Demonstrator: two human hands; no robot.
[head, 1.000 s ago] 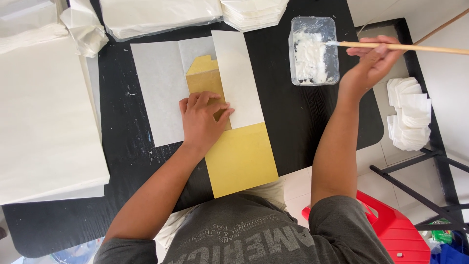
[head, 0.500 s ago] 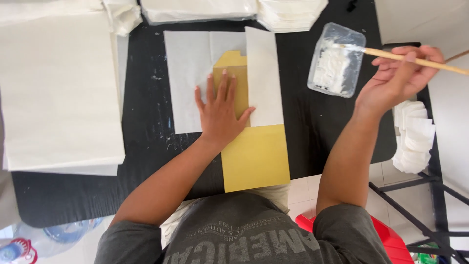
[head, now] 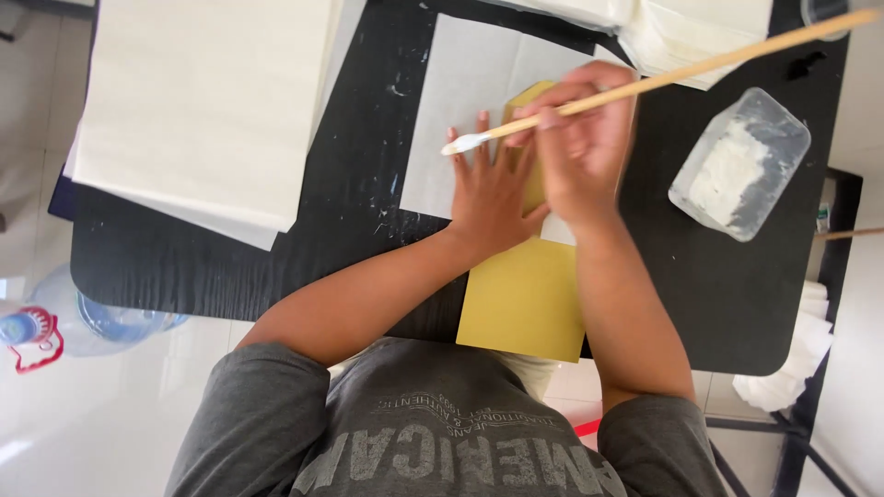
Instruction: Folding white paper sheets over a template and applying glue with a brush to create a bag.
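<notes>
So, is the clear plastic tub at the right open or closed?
Open. The clear plastic tub has no lid on it, and white paste shows inside from above.

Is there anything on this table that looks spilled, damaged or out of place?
Only small things: pale smears and specks mark the black table left of the white sheet, like dried paste. The yellow paper hangs over the near table edge. Nothing looks damaged.

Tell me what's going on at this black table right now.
A person in a grey shirt is working over a yellow envelope on a black table. The left hand lies flat on the envelope and the white paper sheet under it. The right hand holds a long wooden stick, its white-coated tip above the left fingers. A clear tub of white paste sits to the right, and a stack of white paper to the left.
</notes>
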